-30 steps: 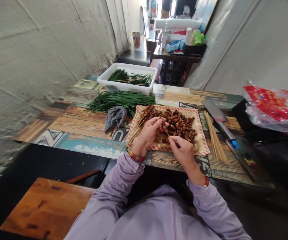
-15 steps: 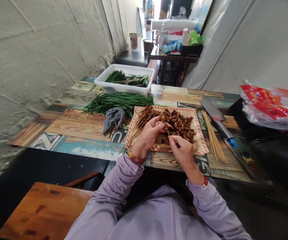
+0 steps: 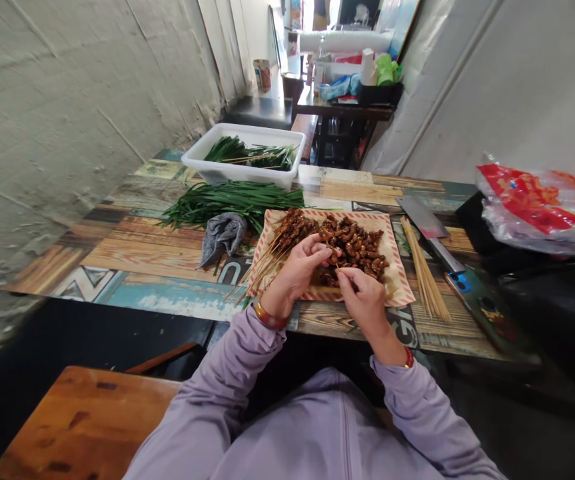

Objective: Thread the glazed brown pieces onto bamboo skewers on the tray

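Observation:
My left hand (image 3: 300, 270) is closed, thumb and fingertips pinching a small piece of glazed brown meat (image 3: 334, 256). Just to its right, my right hand (image 3: 364, 297) pinches a thin bamboo skewer whose tip end points up toward that piece; most of the skewer is hidden by the fingers. Both hands are over a sheet of red-striped paper (image 3: 403, 287). On the paper lies a heap of loose brown meat pieces (image 3: 360, 237). Left of the heap, loaded meat skewers (image 3: 294, 228) lie with their bare stick ends toward me.
Bare bamboo skewers (image 3: 423, 273) and a cleaver (image 3: 423, 218) lie to the right. A grey cloth (image 3: 222, 235) and long green chives (image 3: 227, 200) sit to the left, before a white tub (image 3: 247, 175) of greens. A red-and-clear plastic bag (image 3: 532, 200) is at far right.
The view has shifted slightly, so the table appears a little further left and up. Both hands keep their pinch; the skewer's tip has come closer to the meat in the left hand.

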The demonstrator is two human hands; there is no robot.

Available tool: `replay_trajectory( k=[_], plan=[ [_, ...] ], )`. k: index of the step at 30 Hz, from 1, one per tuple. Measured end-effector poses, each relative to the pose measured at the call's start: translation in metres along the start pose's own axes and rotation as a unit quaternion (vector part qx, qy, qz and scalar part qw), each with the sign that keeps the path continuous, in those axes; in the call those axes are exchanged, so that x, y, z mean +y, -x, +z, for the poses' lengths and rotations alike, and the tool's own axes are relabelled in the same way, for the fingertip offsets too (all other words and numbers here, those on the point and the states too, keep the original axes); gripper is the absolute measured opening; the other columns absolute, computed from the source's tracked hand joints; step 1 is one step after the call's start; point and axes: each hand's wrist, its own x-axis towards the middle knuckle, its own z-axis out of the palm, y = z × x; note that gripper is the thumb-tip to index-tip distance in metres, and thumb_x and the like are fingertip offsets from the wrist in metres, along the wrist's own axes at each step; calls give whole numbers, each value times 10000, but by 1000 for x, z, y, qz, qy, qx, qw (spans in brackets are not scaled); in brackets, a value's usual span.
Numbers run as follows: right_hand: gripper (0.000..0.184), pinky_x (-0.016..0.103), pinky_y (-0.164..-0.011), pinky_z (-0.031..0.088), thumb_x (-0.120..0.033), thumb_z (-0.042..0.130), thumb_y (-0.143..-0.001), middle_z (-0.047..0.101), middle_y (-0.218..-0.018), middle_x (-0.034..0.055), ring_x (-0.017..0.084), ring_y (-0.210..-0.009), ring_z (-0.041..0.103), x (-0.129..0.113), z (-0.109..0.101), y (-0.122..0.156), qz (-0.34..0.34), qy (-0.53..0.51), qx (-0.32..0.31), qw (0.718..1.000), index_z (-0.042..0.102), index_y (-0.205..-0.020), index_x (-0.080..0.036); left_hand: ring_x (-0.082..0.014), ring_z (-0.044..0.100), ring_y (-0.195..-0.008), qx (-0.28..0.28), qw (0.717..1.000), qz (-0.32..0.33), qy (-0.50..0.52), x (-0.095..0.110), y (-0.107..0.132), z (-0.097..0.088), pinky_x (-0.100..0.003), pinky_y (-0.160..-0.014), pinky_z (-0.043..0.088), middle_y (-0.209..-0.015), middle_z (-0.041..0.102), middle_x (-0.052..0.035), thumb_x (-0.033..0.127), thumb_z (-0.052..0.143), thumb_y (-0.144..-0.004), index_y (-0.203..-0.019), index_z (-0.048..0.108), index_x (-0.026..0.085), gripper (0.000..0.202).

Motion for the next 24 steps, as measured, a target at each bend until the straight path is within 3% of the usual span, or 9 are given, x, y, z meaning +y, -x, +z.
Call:
replay_trajectory(
  k=[6,10,14,18,24],
  plan=[
    [268,263,-693,532,-337,475,-929,738,-801,36,162,-701,680,0,-1,0,16,-4,-2,1000,704,-862,-215,-72,545,-632,-11,1000,0,-6,1,1,1,-213,-627,394,-723,639,12,269,779,-670,-1084,586,145,473],
    [258,253,-687,536,-325,486,-926,740,-791,30,155,-690,682,-1,-2,0,9,-11,-4,1000,708,-855,-216,-79,561,-670,-8,1000,-1,22,5,0,-4,-223,-657,416,-900,706,-70,349,734,-736,-1032,625,141,378],
    [254,263,-704,545,-334,491,-922,750,-829,35,164,-720,696,0,-1,1,8,-16,-19,1000,711,-867,-219,-136,636,-820,-10,998,11,65,9,-2,-10,-253,-739,455,-988,710,-96,406,694,-772,-1046,657,152,376],
    [256,269,-719,551,-346,489,-920,752,-831,31,165,-725,701,1,0,2,10,-22,-35,999,711,-889,-220,-162,654,-899,-17,997,20,77,7,-4,-14,-279,-821,463,-969,714,-87,400,705,-767,-1038,671,159,365],
    [237,256,-704,538,-321,497,-919,744,-826,31,156,-726,695,3,0,3,-6,-10,-30,999,707,-881,-215,-120,649,-817,15,996,19,87,2,-7,-17,-219,-733,461,-866,706,-44,337,748,-730,-956,674,162,295]
  ],
)
